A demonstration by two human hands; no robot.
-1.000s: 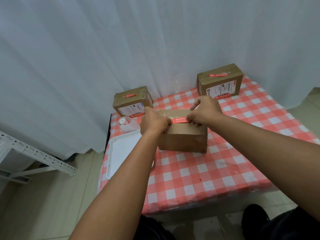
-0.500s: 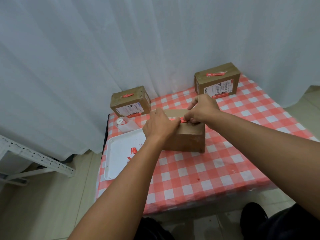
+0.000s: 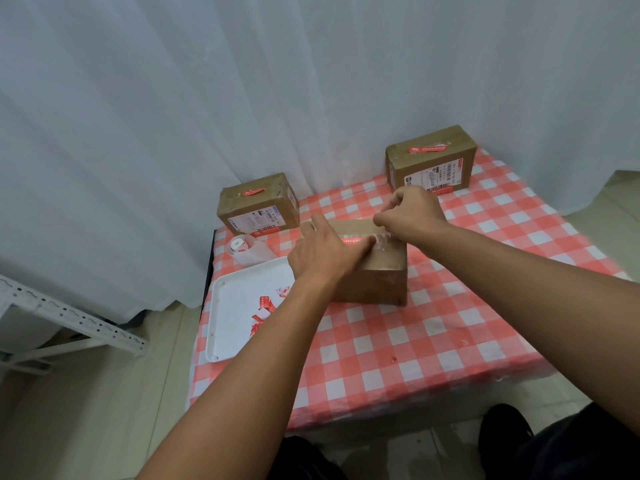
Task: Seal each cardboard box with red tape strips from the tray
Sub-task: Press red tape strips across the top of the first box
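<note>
I see the middle box (image 3: pixel 375 271) on the checked counter (image 3: pixel 433 341), with a red tape strip (image 3: pixel 351 240) across its top. My left hand (image 3: pixel 325 258) lies flat on the box, fingers straight, pressing the strip down. My right hand (image 3: pixel 412 211) has its grip curled at the box's far right top edge, pinching the strip's end. Left of the box sits the white tray (image 3: pixel 228 320) holding more red strips (image 3: pixel 265 306). Behind the box stand two taped boxes (image 3: pixel 258 206) (image 3: pixel 431 159).
</note>
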